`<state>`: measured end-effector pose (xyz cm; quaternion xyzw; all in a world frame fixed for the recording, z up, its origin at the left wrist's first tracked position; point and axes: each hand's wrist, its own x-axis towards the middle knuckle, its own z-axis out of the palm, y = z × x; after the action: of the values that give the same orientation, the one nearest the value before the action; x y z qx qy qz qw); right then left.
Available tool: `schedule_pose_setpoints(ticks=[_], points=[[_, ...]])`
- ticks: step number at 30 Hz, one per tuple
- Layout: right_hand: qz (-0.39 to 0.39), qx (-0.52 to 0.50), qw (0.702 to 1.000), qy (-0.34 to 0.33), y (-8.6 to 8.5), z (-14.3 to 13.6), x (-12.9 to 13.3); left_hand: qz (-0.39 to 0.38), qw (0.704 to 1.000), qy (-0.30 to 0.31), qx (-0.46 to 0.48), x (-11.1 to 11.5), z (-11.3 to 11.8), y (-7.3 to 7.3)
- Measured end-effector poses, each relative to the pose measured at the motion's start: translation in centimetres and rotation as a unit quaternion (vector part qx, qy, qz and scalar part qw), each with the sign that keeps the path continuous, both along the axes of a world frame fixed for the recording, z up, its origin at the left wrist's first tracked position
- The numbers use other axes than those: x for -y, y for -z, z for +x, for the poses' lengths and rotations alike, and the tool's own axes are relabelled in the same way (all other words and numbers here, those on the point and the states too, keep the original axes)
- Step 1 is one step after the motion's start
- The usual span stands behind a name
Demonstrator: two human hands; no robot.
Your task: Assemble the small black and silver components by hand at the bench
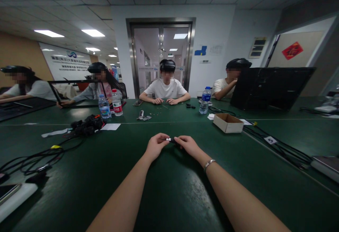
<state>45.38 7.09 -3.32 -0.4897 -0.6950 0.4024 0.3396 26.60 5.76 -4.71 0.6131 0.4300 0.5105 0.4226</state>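
Note:
My left hand [156,146] and my right hand [189,146] meet just above the green table [174,196], in the middle of the view. Between their fingertips is a small black-and-silver piece [168,139], too small to name for certain. Its shiny metal end lies at my left thumb and fingers, which are closed in a pinch. The dark end sits in my right fingers, also closed. Fingers cover much of the piece, so I cannot tell whether it is one part or two joined. A silver bracelet [209,164] circles my right wrist.
Beyond my hands lie small metal parts [144,116] and black pieces [190,106]. An open cardboard box [228,123] stands right, beside cables [280,147]. Bottles [117,103] and a black cable bundle [87,124] are left. A person [166,89] sits opposite; others work at both sides.

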Motion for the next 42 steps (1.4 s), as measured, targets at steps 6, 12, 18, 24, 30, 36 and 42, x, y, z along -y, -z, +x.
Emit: schedule_pose_setpoints(ticks=[6,12,18,24,30,36,42], points=[[0.014,-0.008,1.000,-0.008,0.50,0.08,-0.33,0.007,1.000,-0.006,-0.006,-0.44,0.07,0.49],[0.010,-0.004,1.000,-0.004,0.42,0.16,-0.29,0.006,1.000,-0.011,-0.011,-0.15,0.00,0.19],[0.008,0.009,1.000,0.006,0.16,0.08,-0.09,-0.017,1.000,0.012,0.017,-0.12,-0.15,0.30],[0.011,0.001,1.000,0.000,0.33,0.13,-0.29,-0.005,0.999,0.021,0.039,-0.07,-0.30,0.22],[0.004,-0.002,1.000,0.003,0.14,0.09,-0.19,-0.021,0.998,-0.002,0.057,-0.38,-0.30,0.34],[0.003,-0.012,1.000,0.003,0.45,0.12,-0.42,-0.072,0.997,-0.025,0.002,-0.78,-0.07,0.88],[0.006,-0.011,1.000,0.003,0.61,0.25,-0.52,-0.026,0.999,0.004,-0.022,-0.64,-0.28,0.87]])
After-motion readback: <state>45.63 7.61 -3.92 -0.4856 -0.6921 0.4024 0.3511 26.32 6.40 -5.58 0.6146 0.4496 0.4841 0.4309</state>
